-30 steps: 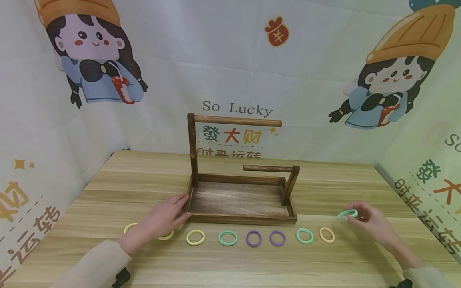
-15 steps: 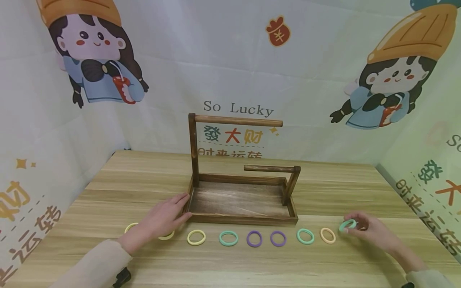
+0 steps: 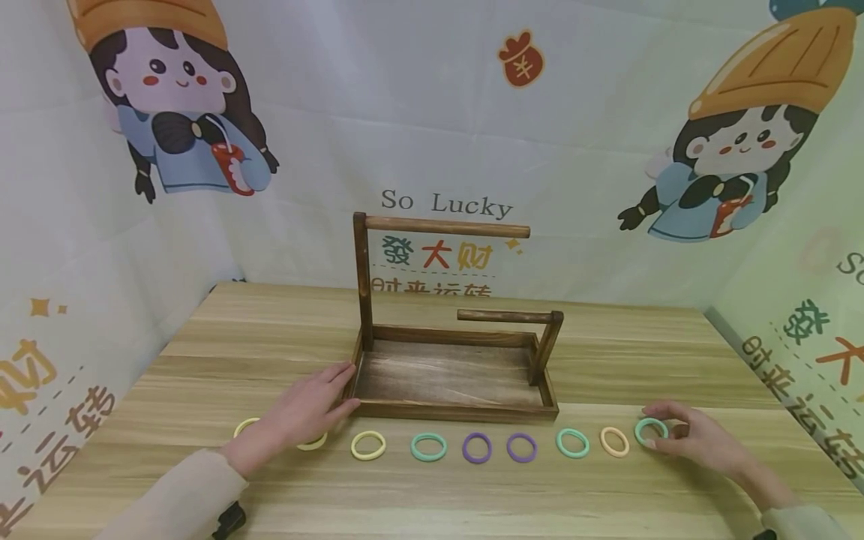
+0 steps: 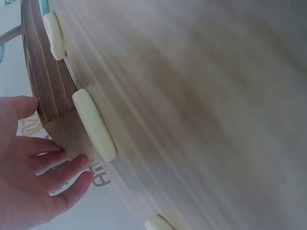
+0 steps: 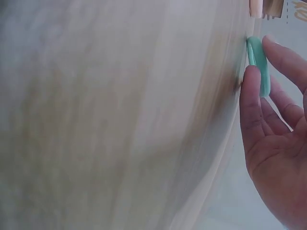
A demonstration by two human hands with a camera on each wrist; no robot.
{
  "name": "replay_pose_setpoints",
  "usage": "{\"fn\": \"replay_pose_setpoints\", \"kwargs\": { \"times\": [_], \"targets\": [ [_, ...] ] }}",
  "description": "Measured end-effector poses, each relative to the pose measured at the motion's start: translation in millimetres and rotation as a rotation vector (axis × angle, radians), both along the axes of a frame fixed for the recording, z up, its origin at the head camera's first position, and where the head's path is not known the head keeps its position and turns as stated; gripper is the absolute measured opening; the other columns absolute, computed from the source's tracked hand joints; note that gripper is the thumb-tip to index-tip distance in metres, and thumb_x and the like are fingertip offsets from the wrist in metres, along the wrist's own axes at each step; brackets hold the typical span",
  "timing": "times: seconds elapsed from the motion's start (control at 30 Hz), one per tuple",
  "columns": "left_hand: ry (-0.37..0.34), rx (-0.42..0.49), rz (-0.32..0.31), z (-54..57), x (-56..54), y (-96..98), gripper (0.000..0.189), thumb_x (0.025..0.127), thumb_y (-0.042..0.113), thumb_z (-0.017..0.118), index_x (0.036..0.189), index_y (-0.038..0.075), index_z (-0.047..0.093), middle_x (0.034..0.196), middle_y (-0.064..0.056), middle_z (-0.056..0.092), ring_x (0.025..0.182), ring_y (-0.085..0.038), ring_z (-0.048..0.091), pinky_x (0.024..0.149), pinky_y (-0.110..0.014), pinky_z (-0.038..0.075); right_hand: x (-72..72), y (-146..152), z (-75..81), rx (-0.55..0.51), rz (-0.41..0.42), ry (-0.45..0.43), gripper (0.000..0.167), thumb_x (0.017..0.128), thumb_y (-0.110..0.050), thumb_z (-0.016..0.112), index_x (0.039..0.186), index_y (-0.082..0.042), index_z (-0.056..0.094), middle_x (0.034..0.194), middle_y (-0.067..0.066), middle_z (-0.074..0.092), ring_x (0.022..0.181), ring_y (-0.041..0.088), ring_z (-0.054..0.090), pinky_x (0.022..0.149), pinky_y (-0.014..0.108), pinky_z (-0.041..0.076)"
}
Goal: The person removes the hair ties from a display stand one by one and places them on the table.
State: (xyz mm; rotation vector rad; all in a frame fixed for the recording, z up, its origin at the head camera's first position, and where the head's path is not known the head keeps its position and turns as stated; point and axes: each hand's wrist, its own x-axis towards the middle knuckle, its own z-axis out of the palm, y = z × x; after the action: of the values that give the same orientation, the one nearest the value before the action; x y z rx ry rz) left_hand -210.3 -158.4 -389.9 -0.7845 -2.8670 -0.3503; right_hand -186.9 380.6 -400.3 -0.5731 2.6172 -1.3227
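Observation:
A dark wooden tray [image 3: 455,410] with a tall and a short L-shaped bar stands mid-table. My left hand [image 3: 300,409] rests at its left end, fingers extended along the wall. Partly hidden under that forearm are yellow rings [image 3: 313,445]; in the left wrist view a pale yellow ring [image 4: 94,125] lies close to the fingers. On the right, my right hand [image 3: 698,439] is around a mint-green ring [image 3: 651,419]. Its thumb overlaps the ring's near edge, while the index finger stands slightly off the far edge. In the right wrist view this ring [image 5: 261,64] tilts against the thumb, low at the table.
Along the tray's front runs a row of rings: yellow [image 3: 367,458], mint green [image 3: 428,459], two purple [image 3: 476,460], mint green [image 3: 571,454] and light orange [image 3: 614,454]. A printed cloth [image 3: 574,150] hangs behind the wooden table [image 3: 472,502] and along its sides.
The right hand has brought the mint-green ring down and toward the person, beside the light orange ring, and its index finger has spread from the ring. The left hand has stayed at the tray.

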Motion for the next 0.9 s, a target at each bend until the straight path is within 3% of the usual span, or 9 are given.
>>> {"fn": "replay_pose_setpoints", "kwargs": {
  "times": [0.23, 0.43, 0.57, 0.8, 0.9],
  "targets": [
    [-0.001, 0.006, -0.002, -0.7, -0.4, 0.2, 0.054, 0.089, 0.030, 0.052, 0.126, -0.009, 0.042, 0.127, -0.023, 0.041, 0.112, -0.038, 0.041, 0.088, -0.051, 0.035, 1.0, 4.0, 1.2, 0.062, -0.027, 0.023, 0.046, 0.082, -0.007, 0.061, 0.116, 0.016, 0.041, 0.106, 0.029, 0.046, 0.065, 0.013, 0.056, 0.054, 0.028, 0.048],
    [0.004, 0.001, -0.004, -1.1, -0.5, 0.8, 0.054, 0.089, 0.030, 0.052, 0.126, -0.009, 0.042, 0.127, -0.023, 0.041, 0.112, -0.038, 0.042, 0.088, -0.050, 0.036, 0.2, 2.4, 7.3, 0.176, -0.191, 0.128, 0.038, 0.084, -0.016, 0.061, 0.114, 0.005, 0.051, 0.101, 0.017, 0.057, 0.066, 0.008, 0.054, 0.053, 0.026, 0.044],
    [0.001, 0.005, -0.006, -1.8, -1.0, -0.1, 0.055, 0.089, 0.031, 0.052, 0.127, -0.008, 0.041, 0.127, -0.023, 0.041, 0.112, -0.038, 0.042, 0.088, -0.050, 0.036, -3.4, 0.5, 15.5, 0.218, -0.227, 0.196, 0.032, 0.086, -0.015, 0.058, 0.111, 0.004, 0.053, 0.099, 0.015, 0.059, 0.074, 0.007, 0.054, 0.058, 0.026, 0.044],
    [-0.035, 0.088, -0.004, 1.6, -6.4, -7.2, 0.056, 0.091, 0.030, 0.048, 0.129, -0.009, 0.036, 0.129, -0.026, 0.038, 0.116, -0.040, 0.036, 0.094, -0.050, 0.030, -13.6, -2.9, 32.0, 0.220, -0.236, 0.310, 0.032, 0.090, -0.015, 0.052, 0.112, 0.008, 0.051, 0.103, 0.021, 0.056, 0.081, 0.001, 0.050, 0.062, 0.022, 0.046],
    [0.006, 0.137, -0.005, 8.4, -11.4, -13.3, 0.055, 0.091, 0.028, 0.048, 0.129, -0.010, 0.036, 0.130, -0.026, 0.036, 0.117, -0.042, 0.034, 0.095, -0.050, 0.027, -19.5, -4.8, 37.8, 0.217, -0.264, 0.360, 0.035, 0.091, -0.016, 0.050, 0.116, 0.009, 0.048, 0.110, 0.025, 0.051, 0.091, 0.010, 0.050, 0.068, 0.020, 0.044]
  ]
}}
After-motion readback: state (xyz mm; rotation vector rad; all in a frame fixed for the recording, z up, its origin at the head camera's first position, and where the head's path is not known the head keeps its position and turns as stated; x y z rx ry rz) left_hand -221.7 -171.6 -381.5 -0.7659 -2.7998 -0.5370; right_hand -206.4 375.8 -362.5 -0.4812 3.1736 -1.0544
